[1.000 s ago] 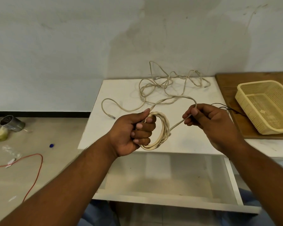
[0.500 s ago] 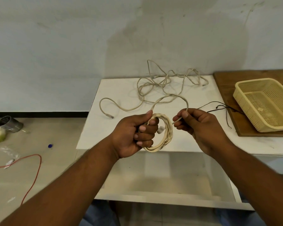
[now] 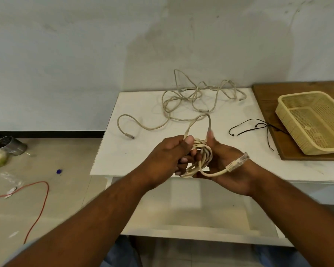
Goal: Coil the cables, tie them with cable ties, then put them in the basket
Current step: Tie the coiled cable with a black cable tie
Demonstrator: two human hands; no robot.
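My left hand (image 3: 168, 157) grips a small coil of beige network cable (image 3: 202, 160) above the front edge of the white table (image 3: 143, 147). Against the coil's right side lies my right hand (image 3: 226, 168), its fingers pinching a loop of the same cable that rises toward the table. One clear plug end (image 3: 238, 162) of the coil sticks out over my right wrist. Loose beige cable (image 3: 193, 99) lies tangled at the back of the table, another plug (image 3: 129, 135) resting to the left. Black cable ties (image 3: 256, 128) lie right of my hands. The yellow basket (image 3: 289, 122) stands far right.
The basket rests on a brown wooden board (image 3: 268, 105). An open white drawer (image 3: 191, 209) sits below the tabletop, under my arms. On the floor at the left lie an orange cord (image 3: 41, 205), a metal cup (image 3: 10, 145) and small scraps.
My right hand has moved left, from a gap away to right against the coil. The plug end now hangs out over my right wrist. The free loop has shortened.
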